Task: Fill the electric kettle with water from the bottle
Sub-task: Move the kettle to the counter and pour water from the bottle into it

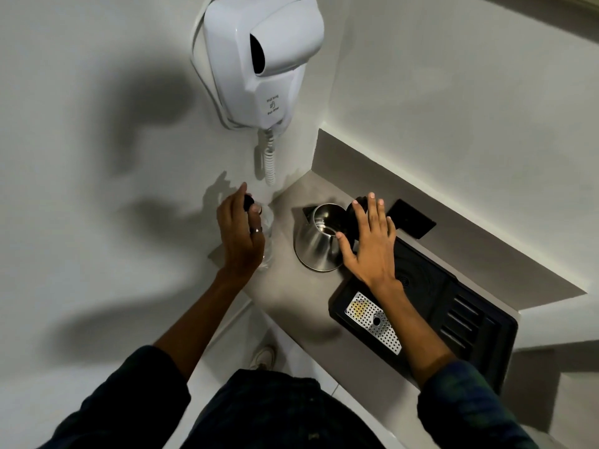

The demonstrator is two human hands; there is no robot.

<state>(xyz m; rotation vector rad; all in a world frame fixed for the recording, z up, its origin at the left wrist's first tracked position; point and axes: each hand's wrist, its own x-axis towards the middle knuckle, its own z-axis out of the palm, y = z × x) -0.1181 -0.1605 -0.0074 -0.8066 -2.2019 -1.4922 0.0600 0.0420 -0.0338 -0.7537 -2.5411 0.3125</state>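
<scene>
Kettle [319, 244] — stainless steel, conical, upright on the counter [291, 306] near its back corner, lid [358, 209] swung open to the right so the mouth faces up and shows bare metal inside; whether any water is in it I cannot tell. Right hand [369, 244] is spread wide, palm down, fingers on or just over the open black lid and handle side, thumb touching the kettle's rim — not wrapped around anything, more steadying than gripping. Water bottle [267, 234], clear plastic, stands upright at the counter's left edge, just beside the kettle on its left, long axis vertical. Left hand [240, 234] is curled over the bottle's top, fingertips on the dark cap [249, 201]; it looks like a twisting hold, but whether the cap is loosened cannot be read here. A ring shows on one left finger. Key relation: bottle lies left of the kettle mouth, left hand already on it and clearly the nearer — so the pour would likely come from the left, tipping the bottle rightward over the open mouth. Cap is still on, so pouring has not begun by my read. Black tray [473, 315] with a perforated metal drip grate [372, 322] sits along the counter's right side, under the right forearm. White wall-mounted hair dryer [259, 59] hangs above the corner, its coiled cord dropping toward the bottle — well clear of the pour path.
</scene>
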